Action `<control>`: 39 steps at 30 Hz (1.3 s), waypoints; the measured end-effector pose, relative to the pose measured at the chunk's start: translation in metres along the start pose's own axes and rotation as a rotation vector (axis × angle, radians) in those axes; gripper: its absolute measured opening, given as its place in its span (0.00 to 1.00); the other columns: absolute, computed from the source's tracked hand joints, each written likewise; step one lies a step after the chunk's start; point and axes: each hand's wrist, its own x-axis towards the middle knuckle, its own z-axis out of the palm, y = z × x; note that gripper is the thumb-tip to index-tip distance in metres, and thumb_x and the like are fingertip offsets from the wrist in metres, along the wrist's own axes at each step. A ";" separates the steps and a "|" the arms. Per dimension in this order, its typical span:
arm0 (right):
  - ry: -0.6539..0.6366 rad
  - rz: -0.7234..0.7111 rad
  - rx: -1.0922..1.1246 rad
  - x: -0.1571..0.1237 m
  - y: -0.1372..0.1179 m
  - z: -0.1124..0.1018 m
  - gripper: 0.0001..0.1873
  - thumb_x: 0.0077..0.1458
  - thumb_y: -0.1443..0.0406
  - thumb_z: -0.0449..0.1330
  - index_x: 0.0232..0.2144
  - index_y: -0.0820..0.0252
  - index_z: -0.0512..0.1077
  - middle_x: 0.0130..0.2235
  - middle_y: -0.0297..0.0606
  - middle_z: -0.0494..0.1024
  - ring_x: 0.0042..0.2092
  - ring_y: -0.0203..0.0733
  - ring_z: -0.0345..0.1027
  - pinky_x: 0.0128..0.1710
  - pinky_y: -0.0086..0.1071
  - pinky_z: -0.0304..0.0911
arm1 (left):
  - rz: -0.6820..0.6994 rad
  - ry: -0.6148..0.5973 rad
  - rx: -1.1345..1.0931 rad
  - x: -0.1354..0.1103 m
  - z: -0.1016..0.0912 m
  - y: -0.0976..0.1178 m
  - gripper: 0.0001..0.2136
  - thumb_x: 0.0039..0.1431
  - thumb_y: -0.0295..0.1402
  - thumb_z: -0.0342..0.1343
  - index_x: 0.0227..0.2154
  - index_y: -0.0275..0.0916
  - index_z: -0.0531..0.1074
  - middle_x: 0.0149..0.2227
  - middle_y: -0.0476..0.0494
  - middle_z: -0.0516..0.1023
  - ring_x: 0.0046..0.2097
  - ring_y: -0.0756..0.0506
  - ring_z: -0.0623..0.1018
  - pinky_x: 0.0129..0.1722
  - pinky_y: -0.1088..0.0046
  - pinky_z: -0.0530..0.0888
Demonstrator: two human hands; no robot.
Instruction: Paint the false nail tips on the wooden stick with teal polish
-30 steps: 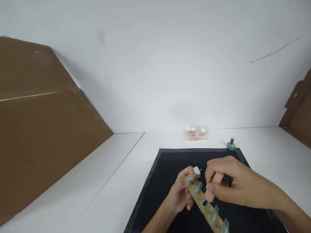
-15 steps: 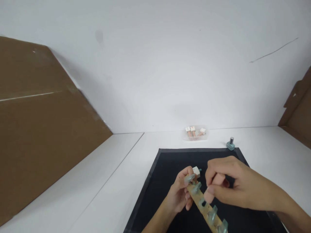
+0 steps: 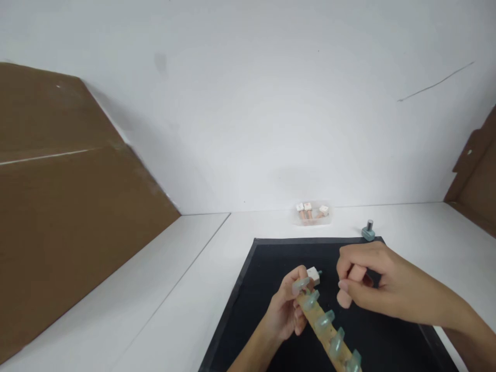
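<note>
My left hand (image 3: 287,309) is closed round the far end of a tan wooden strip (image 3: 327,333) that carries several pale green clips, over a black mat (image 3: 267,268). A small white block (image 3: 313,275) with a green tip sits at the strip's far end, by my left fingertips. My right hand (image 3: 368,284) hovers just right of the strip with its fingers curled in a pinch. What it pinches, if anything, is hidden.
A clear tray (image 3: 313,214) with small white-and-orange parts stands on the white table behind the mat. A small grey-green part with a metal pin (image 3: 368,231) sits at the mat's far right corner. Brown cardboard panels (image 3: 58,196) flank the table on the left and the right (image 3: 475,175).
My right hand has lifted off the strip and moved a little right and up. One more green clip now sits on the strip where the hand was. My left hand holds steady.
</note>
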 end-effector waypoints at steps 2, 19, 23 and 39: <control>0.004 0.009 0.010 0.000 0.000 0.000 0.09 0.50 0.74 0.54 0.21 0.58 0.63 0.23 0.31 0.77 0.25 0.34 0.63 0.23 0.25 0.55 | 0.000 0.009 0.005 0.000 -0.002 -0.001 0.07 0.53 0.31 0.52 0.24 0.37 0.60 0.18 0.58 0.55 0.15 0.59 0.51 0.09 0.89 0.58; -0.022 -0.012 0.004 0.002 -0.001 0.002 0.09 0.51 0.73 0.53 0.22 0.59 0.63 0.24 0.32 0.76 0.23 0.32 0.60 0.20 0.24 0.51 | -0.007 0.024 0.010 0.002 0.005 0.001 0.06 0.53 0.30 0.51 0.24 0.37 0.61 0.17 0.58 0.57 0.13 0.60 0.49 0.08 0.89 0.58; 0.009 0.027 -0.010 0.000 0.000 0.001 0.10 0.50 0.74 0.53 0.21 0.58 0.62 0.23 0.31 0.76 0.25 0.34 0.62 0.23 0.25 0.54 | -0.014 0.048 0.024 0.000 0.003 0.001 0.08 0.52 0.32 0.54 0.23 0.37 0.60 0.17 0.58 0.55 0.14 0.59 0.50 0.09 0.89 0.58; -0.046 -0.038 0.070 0.004 -0.001 0.005 0.07 0.50 0.73 0.55 0.23 0.59 0.64 0.25 0.31 0.76 0.23 0.31 0.60 0.20 0.23 0.52 | -0.031 0.050 0.019 0.005 0.005 -0.001 0.06 0.54 0.31 0.51 0.24 0.37 0.61 0.16 0.58 0.58 0.12 0.60 0.53 0.09 0.88 0.59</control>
